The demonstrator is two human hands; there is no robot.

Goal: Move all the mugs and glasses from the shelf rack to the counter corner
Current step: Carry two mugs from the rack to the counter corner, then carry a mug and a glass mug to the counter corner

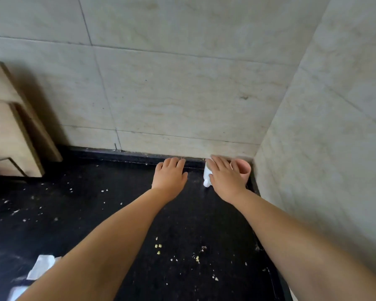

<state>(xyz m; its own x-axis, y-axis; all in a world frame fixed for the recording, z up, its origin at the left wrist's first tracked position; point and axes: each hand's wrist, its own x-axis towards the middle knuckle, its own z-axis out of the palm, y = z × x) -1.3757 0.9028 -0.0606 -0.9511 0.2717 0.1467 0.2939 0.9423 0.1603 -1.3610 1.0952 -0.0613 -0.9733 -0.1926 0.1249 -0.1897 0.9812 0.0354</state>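
White mug point(206, 175) under flat right hand point(225, 177), left hand point(169, 175) outstretched

The black worktop point(96, 213) carries a pink cup point(243, 170) in its far corner where the tiled walls meet, a white mug point(207, 177) just beside that cup, and pale crumbs point(157, 248) scattered nearer.

No text, label, brand, number or sign can be read anywhere in the head view.
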